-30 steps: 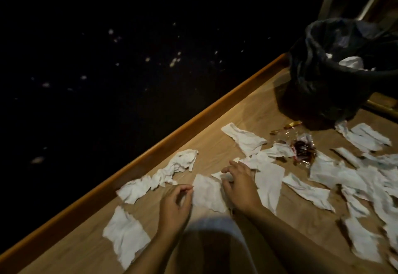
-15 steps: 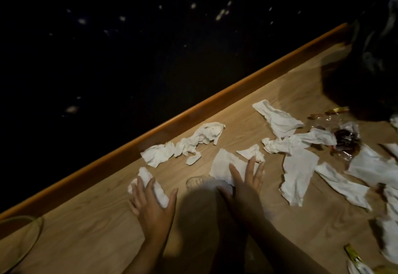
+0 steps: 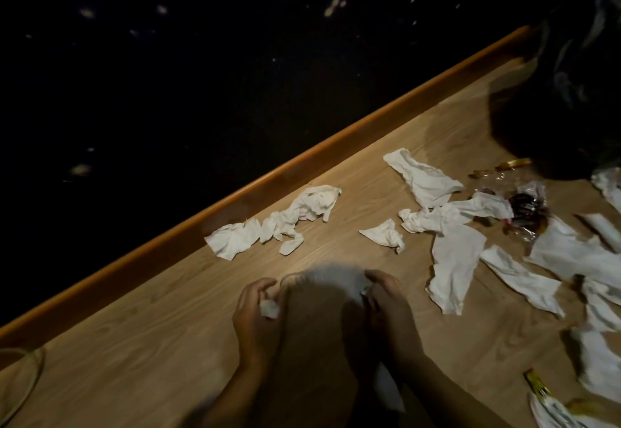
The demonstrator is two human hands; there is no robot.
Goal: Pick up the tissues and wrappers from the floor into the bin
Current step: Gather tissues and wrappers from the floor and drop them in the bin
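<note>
Since a moment ago, one tissue has been balled into the left hand (image 3: 258,313) and another gathered by the right hand (image 3: 386,300); both await the bin (image 3: 554,108).

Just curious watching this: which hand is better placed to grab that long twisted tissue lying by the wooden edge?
Probably the left hand: the twisted tissue lies on its side, though it already grips a small wad.

The scene is being viewed by a single head-worn camera, which is looking forward and steeply down at the wooden floor (image 3: 174,343) from close above. Both forearms are being seen entering from the bottom edge. No second view is being provided, so nothing is shared.
</note>
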